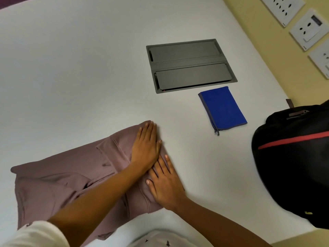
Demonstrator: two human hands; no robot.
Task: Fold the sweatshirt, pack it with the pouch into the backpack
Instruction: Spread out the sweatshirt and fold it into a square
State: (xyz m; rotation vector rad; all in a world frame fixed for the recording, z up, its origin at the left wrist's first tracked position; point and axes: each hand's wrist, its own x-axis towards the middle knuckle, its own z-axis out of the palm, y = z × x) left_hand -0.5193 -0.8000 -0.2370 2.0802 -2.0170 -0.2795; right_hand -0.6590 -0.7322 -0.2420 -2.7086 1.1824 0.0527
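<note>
A mauve sweatshirt [58, 182] lies partly folded on the white desk [71, 77], spread toward seven o'clock, with its folded edge running along its right side. Both hands press flat on that edge. The left hand [146, 147] reaches across to the upper end of the fold, its fingers [149, 129] stretched out straight and close together, palm down on the cloth — gripping nothing. The right hand [165, 186] lies just below it, at five o'clock from the left, also flat with fingers extended, their tips tucked under the heel of the left hand; it holds nothing either, only weighing the fabric down.

The blue pouch [223, 107] rests flat on the desk at two o'clock from the hands, well apart from the sweatshirt, zip pull at its near corner. The black backpack [293, 157] with a red stripe stands at three o'clock, at the desk's edge. A grey cable hatch [190, 65] is set into the desk just beyond the pouch — at twelve o'clock from it.
</note>
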